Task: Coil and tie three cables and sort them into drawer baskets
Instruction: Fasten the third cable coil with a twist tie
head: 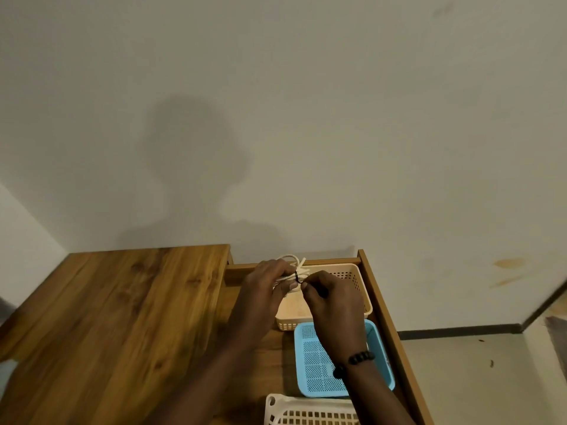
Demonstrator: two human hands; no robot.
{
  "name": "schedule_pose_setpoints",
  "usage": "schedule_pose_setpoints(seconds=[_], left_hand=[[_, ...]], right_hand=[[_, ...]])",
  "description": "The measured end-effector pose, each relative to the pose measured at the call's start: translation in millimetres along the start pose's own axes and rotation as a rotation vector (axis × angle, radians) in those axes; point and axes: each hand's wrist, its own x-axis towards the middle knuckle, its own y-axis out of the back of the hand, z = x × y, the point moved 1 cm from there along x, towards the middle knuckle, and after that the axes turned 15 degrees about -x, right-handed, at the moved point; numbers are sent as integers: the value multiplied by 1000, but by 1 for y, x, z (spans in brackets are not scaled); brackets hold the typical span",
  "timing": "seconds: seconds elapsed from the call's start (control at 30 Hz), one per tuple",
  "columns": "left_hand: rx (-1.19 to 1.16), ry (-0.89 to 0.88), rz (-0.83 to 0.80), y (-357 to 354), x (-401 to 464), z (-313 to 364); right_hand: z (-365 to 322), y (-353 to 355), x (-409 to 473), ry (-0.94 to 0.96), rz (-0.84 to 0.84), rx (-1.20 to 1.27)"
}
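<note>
My left hand (266,282) grips a coiled white cable (295,265), whose loops stick out above my fingers. A thin black tie (297,277) wraps round the middle of the coil. My right hand (329,297) pinches the end of that tie right beside the coil. Both hands hover over the open drawer, above the beige basket (352,276). A blue basket (313,363) lies nearer me in the drawer, and a white basket (306,412) sits at the bottom edge of the view. My right arm hides part of the blue basket.
A wooden tabletop (116,317) fills the left side. The drawer's right wooden wall (386,317) runs along the baskets. A plain wall stands behind, and the floor (475,378) shows to the right.
</note>
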Motion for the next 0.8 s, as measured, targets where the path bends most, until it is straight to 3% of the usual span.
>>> schedule_pose_setpoints(seconds=[0.13,0.37,0.6,0.8], left_hand=[[72,-76,-26,2,-2,-3],[64,-16,-29,7,-7,-9],[3,34,-60,-3,-3,-9],[318,-354,-95,-12,7,-10]], right_hand=[[-2,-1,1,42,-31,5],[15,15,12,72,-151,168],[20,23,39,297,-271,-3],[40,21,46,213,-226,58]])
